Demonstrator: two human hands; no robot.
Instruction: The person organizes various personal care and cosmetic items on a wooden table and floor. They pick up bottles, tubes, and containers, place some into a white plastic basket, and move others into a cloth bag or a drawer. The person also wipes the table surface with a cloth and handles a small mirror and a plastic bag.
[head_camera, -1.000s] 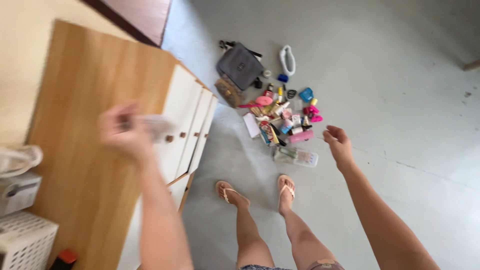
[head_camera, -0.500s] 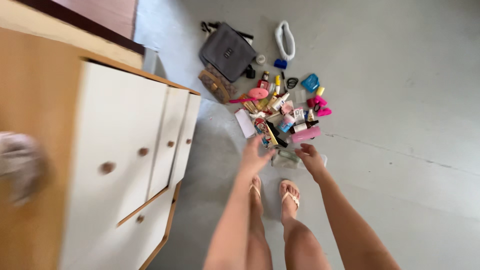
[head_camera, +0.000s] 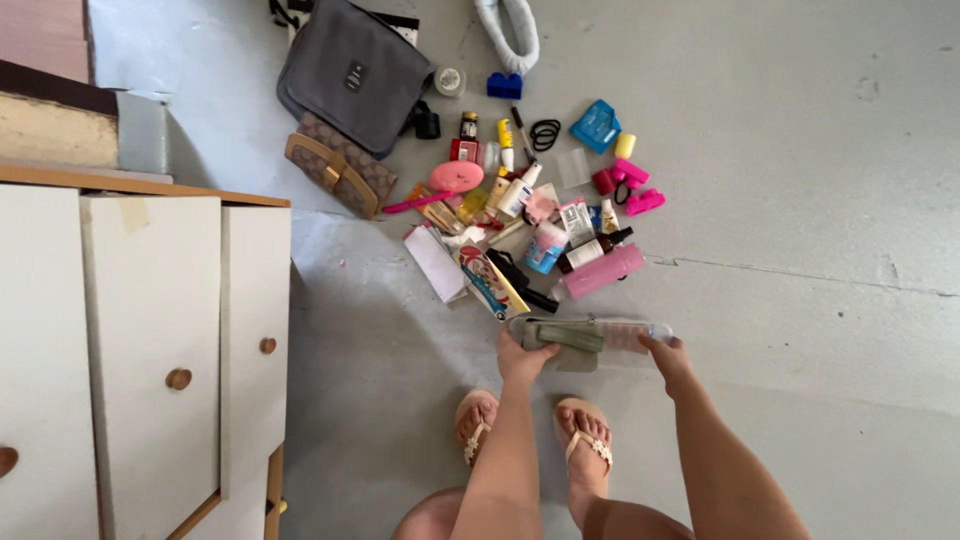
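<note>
A clear plastic pouch (head_camera: 590, 336) with a greenish item inside lies on the grey floor just in front of my feet. My left hand (head_camera: 522, 356) grips its left end. My right hand (head_camera: 668, 358) holds its right end. Beyond the pouch spreads a heap of small toiletries: a pink bottle (head_camera: 600, 272), tubes, a pink oval case (head_camera: 457, 176), a blue packet (head_camera: 596, 125) and pink clips (head_camera: 632, 187).
A grey bag (head_camera: 355, 72) and a brown patterned purse (head_camera: 338, 170) lie behind the heap. A white looped cord (head_camera: 508, 35) sits at the far edge. A white chest with round wooden knobs (head_camera: 178, 378) stands at my left.
I have bent down towards the floor and the camera has tilted down. Both hands dropped from mid-air onto the clear pouch and took hold of its ends.
</note>
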